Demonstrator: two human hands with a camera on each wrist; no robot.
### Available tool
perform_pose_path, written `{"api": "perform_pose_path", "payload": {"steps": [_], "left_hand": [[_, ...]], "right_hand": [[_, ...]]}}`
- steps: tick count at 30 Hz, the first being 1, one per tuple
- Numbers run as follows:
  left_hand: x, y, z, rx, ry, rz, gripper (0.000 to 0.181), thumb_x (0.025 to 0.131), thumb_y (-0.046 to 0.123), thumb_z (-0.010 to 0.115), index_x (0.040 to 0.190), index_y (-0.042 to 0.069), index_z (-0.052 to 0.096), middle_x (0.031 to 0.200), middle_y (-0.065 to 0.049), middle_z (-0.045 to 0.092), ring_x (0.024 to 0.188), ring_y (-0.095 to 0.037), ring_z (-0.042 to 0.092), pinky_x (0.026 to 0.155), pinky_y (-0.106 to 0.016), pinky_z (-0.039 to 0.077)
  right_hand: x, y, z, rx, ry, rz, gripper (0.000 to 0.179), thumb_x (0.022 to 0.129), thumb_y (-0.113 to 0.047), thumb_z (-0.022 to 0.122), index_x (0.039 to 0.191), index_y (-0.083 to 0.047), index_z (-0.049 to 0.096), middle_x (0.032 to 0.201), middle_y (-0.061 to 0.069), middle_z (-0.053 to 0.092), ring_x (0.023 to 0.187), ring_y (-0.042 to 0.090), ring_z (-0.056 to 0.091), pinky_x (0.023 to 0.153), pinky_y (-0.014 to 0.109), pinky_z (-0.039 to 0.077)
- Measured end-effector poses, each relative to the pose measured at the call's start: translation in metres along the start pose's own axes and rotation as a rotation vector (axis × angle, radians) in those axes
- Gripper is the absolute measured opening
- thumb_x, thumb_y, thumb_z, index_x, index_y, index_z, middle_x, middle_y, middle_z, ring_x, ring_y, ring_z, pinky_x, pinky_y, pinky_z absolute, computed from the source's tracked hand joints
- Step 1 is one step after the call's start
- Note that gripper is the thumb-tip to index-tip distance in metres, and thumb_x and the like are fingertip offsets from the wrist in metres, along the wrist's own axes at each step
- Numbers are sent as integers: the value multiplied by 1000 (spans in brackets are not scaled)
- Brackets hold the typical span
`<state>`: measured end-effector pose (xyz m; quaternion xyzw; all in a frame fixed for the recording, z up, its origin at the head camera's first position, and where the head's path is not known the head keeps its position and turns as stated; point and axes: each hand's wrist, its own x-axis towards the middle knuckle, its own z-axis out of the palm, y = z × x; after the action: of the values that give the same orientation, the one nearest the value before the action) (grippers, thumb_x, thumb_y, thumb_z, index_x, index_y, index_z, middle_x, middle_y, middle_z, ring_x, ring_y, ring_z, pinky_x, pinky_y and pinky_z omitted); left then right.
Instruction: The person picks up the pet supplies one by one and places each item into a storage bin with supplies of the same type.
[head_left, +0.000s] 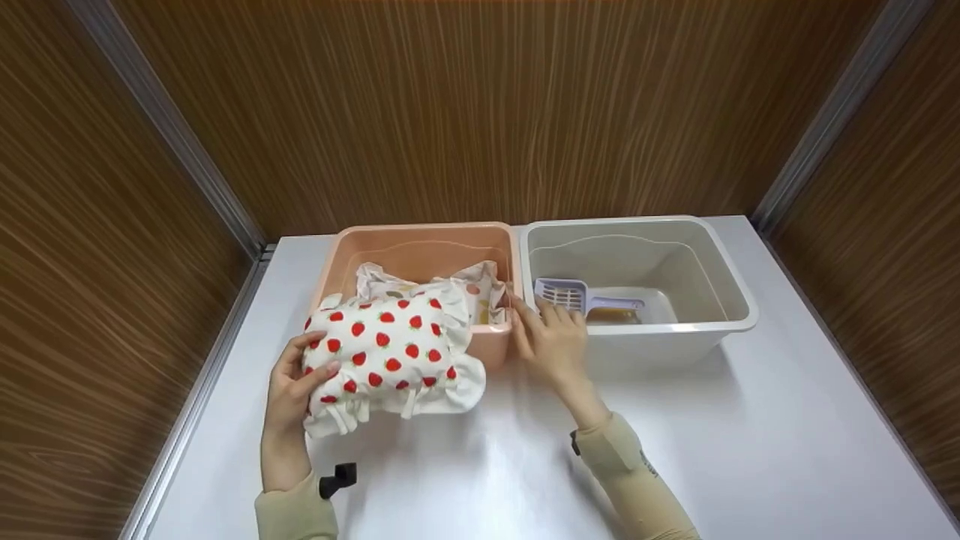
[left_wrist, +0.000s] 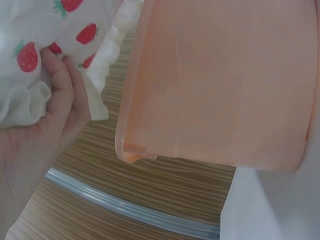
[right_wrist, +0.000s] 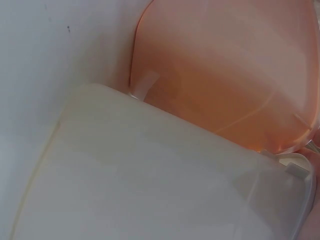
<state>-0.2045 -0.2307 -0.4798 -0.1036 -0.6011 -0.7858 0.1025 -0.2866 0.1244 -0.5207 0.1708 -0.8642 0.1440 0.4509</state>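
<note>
A white cushion (head_left: 382, 352) with red strawberries and a ruffled edge hangs tilted over the front rim of the pink bin (head_left: 420, 234). My left hand (head_left: 296, 382) grips its left end, thumb on the printed face; the left wrist view shows curled fingers (left_wrist: 62, 80) against the fabric. Inside the pink bin, partly covered, lies a second frilled cushion (head_left: 480, 289) with a pale print. My right hand (head_left: 555, 345) rests over the front rims where the two bins meet, fingers reaching past the edge beside that cushion's ruffle. In the right wrist view it barely shows at the right border.
The grey bin (head_left: 660, 328) stands against the pink one on the right. It holds a lilac slotted scoop (head_left: 615, 302) and a brownish item (head_left: 611, 315) beneath. Both bins stand on the white table (head_left: 480, 480), with wood-grain panels (head_left: 480, 112) behind and at both sides.
</note>
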Motion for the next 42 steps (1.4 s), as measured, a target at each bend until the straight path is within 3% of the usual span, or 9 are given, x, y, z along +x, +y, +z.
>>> {"api": "perform_pose_path", "payload": {"steps": [16,26,35,42], "left_hand": [[26,-3,19,-2,144,-73,41,86,-13,58,116,15,63,127,-9,48,106,-20,58,83,-27,55],[42,-9,30,-19,176,-97,42,86,-12,61,122,9,60,135,-11,45,113,-23,54,86,-28,54],[58,-8,26,9,173,-101,41,87,-10,61,124,8,58,139,-11,44,119,-23,48,88,-26,51],[71,-7,20,7,192,-105,41,87,-9,62,124,7,58,139,-11,45,118,-22,50,87,-26,52]], "right_hand": [[0,1,-2,-6,8,-18,29,88,-30,62,113,-19,74,102,14,72,83,33,67,69,43,46],[0,5,-5,3,-16,-2,30,88,-30,62,113,-18,73,105,15,72,85,35,67,70,44,47],[-1,6,-3,2,-42,5,32,93,-32,55,118,-20,72,107,15,71,86,35,67,72,45,47],[0,6,0,-4,24,-28,29,88,-30,63,109,-16,74,100,16,72,83,34,67,67,44,47]]}}
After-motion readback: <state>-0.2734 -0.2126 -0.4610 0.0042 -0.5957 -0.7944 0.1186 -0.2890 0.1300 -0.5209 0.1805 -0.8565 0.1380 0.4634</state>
